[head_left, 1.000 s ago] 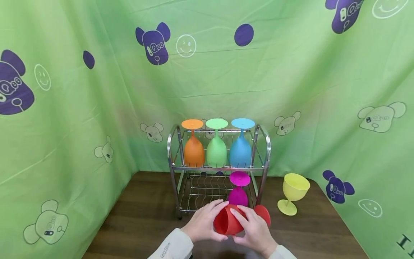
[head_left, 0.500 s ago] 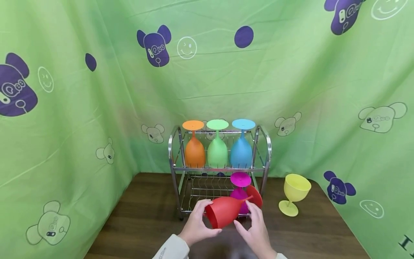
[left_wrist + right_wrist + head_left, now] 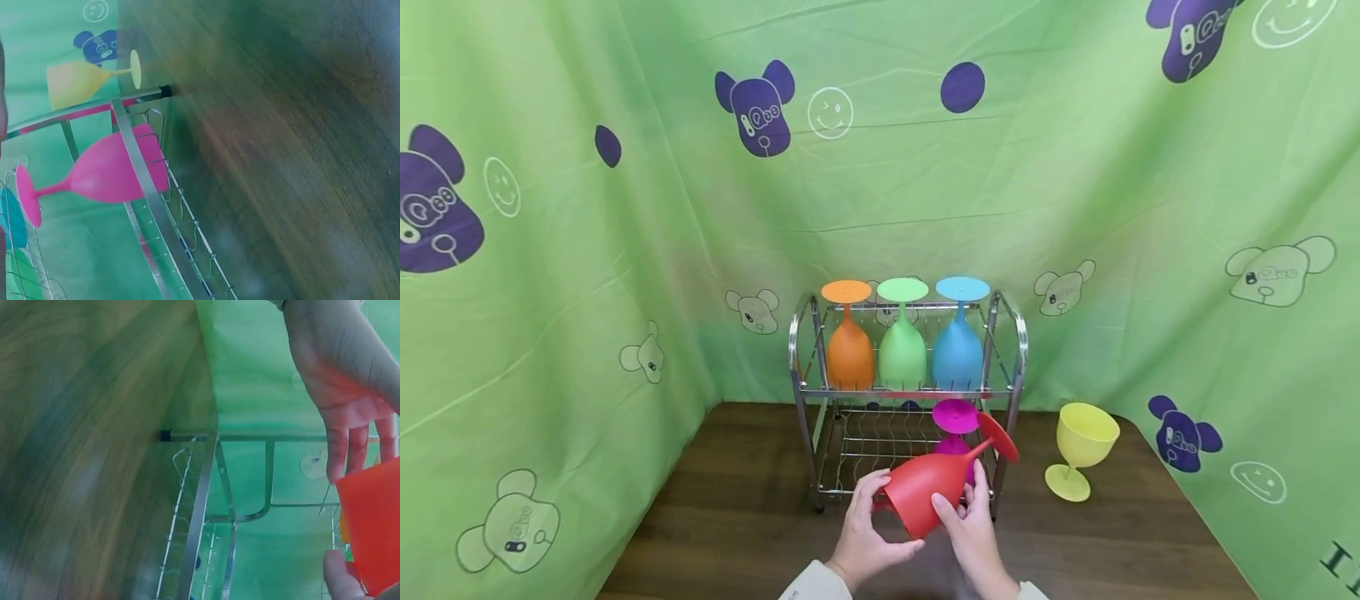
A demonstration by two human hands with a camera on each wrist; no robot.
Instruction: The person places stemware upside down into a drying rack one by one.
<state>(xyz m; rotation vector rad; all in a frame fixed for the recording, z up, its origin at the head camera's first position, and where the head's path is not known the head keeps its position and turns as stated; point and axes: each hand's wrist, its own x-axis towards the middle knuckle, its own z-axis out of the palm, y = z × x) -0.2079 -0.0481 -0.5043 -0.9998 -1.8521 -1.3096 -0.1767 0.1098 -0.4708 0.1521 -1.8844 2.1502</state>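
A red goblet [image 3: 928, 487] is tilted between both hands, its mouth toward the lower left and its foot toward the upper right. The left hand [image 3: 868, 529] spans the goblet's rim, fingers at the upper edge and thumb near the lower edge. Around the bowl, below the stem, the right hand [image 3: 973, 529] grips with its thumb on the near side. In the right wrist view, the left hand [image 3: 350, 387] has its fingertips at the rim of the red bowl [image 3: 375, 519]. Behind the red goblet, a magenta goblet [image 3: 955, 414] stands upside down on the rack's lower tier.
A two-tier metal rack [image 3: 808, 392] stands on the wooden table [image 3: 715, 500]. Its upper tier bears upside-down orange [image 3: 850, 354], green [image 3: 903, 354] and blue goblets [image 3: 957, 354]. A yellow goblet [image 3: 1086, 435] stands upright at the right. Green printed cloth [image 3: 880, 192] encloses the table.
The red goblet has turned so its foot points up and right. The right hand has shifted from the bowl toward the stem, then back round the bowl. The left hand stays at the rim.
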